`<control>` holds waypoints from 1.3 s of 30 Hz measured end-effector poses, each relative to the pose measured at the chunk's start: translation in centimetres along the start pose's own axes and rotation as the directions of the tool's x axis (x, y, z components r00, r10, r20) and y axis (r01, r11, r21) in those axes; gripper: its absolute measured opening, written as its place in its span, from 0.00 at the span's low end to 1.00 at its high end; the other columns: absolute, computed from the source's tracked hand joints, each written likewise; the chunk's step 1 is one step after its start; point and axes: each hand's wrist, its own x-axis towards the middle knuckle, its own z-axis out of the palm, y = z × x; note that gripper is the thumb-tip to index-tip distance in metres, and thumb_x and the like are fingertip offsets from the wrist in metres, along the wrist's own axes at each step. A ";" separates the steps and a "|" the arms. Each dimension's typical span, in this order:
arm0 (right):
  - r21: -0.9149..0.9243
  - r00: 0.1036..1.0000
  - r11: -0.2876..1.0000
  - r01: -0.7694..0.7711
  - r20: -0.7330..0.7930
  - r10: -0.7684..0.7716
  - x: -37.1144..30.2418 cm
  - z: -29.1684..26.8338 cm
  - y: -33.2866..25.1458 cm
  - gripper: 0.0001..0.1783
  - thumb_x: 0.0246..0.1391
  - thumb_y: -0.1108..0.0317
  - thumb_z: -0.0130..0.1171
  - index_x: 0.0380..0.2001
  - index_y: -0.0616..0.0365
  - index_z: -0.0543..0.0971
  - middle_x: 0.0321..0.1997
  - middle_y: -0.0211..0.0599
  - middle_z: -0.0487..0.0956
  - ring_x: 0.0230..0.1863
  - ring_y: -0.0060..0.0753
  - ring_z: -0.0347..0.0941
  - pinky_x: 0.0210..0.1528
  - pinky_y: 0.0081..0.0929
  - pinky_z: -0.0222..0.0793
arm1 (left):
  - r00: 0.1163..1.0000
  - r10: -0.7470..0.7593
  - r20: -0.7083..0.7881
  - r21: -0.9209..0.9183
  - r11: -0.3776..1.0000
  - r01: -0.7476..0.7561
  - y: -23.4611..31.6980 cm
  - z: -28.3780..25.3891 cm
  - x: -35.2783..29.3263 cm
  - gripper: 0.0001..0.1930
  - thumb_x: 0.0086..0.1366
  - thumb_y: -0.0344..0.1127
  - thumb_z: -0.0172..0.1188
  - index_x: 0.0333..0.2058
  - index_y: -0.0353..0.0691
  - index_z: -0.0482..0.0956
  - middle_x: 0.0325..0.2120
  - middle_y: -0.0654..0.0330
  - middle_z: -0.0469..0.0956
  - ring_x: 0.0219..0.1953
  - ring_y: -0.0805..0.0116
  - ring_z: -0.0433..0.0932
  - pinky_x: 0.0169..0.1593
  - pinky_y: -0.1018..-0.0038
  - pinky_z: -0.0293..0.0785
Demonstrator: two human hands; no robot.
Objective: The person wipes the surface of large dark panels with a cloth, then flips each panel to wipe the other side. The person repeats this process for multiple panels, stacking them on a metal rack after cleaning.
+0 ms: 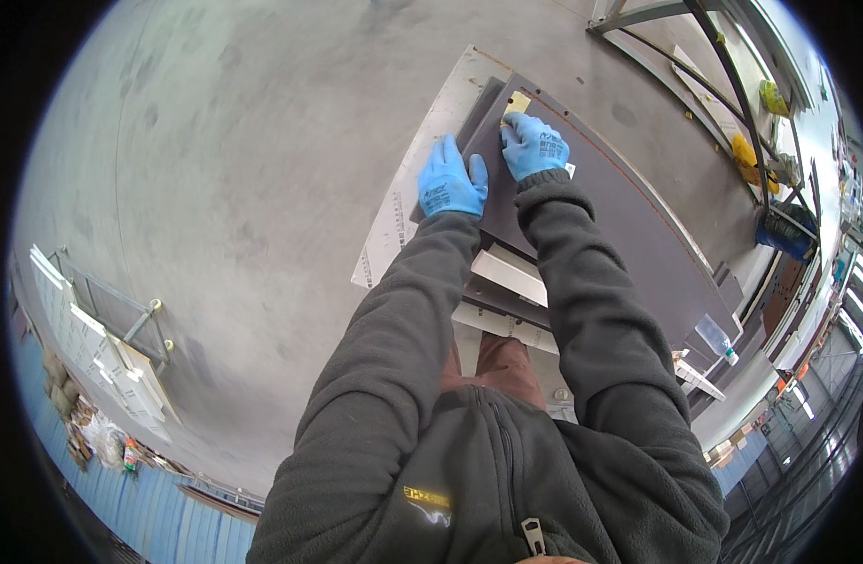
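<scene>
Left hand [450,183]: flat, fingers spread, on dark panel [582,226] edge at 12 o'clock | right hand [535,144]: pressing yellow tag [518,101], holding nothing | keep even downward pressure, panel square on white board [403,216].

A wide grey concrete floor [215,188], stained in patches, fills most of the view in even daylight. A blue corrugated wall [159,526] runs along the lower left, with a metal-framed rack [121,329] standing near it. Dark steel framing [723,66] crosses the upper right.
</scene>
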 end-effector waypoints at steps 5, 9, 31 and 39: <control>-0.275 0.977 0.950 0.152 0.188 -0.102 2.0 -1.2 -0.7 0.12 0.63 0.61 0.58 0.46 0.50 0.84 0.46 0.44 0.87 0.47 0.50 0.85 0.49 0.45 0.81 | 0.999 0.015 -0.034 0.028 1.000 -0.015 0.0 0.1 0.0 0.34 0.71 0.51 0.55 0.66 0.30 0.69 0.59 0.36 0.75 0.59 0.39 0.77 0.62 0.52 0.73; -0.264 0.970 0.947 0.183 0.205 -0.130 2.4 -1.3 -0.4 0.13 0.64 0.60 0.57 0.45 0.52 0.84 0.46 0.47 0.87 0.48 0.52 0.85 0.51 0.47 0.81 | 1.000 -0.004 -0.011 0.010 1.000 0.004 0.1 -0.1 -0.1 0.33 0.72 0.49 0.55 0.66 0.28 0.69 0.58 0.35 0.76 0.59 0.39 0.77 0.62 0.52 0.73; 0.080 0.986 0.988 0.134 0.091 -0.142 1.5 -0.7 1.3 0.16 0.64 0.53 0.63 0.47 0.48 0.87 0.48 0.42 0.86 0.48 0.48 0.84 0.53 0.44 0.78 | 0.998 0.022 -0.056 0.007 1.000 -0.021 0.3 -0.3 0.0 0.31 0.71 0.47 0.57 0.64 0.28 0.70 0.57 0.36 0.77 0.56 0.38 0.78 0.60 0.52 0.75; -0.154 0.971 0.969 0.192 0.172 -0.165 2.7 -0.9 0.6 0.15 0.67 0.56 0.58 0.45 0.54 0.84 0.48 0.46 0.85 0.48 0.50 0.84 0.51 0.47 0.79 | 0.999 0.019 -0.033 -0.017 1.000 -0.020 0.2 -0.4 0.0 0.31 0.71 0.47 0.57 0.64 0.28 0.70 0.57 0.35 0.77 0.57 0.38 0.78 0.60 0.52 0.75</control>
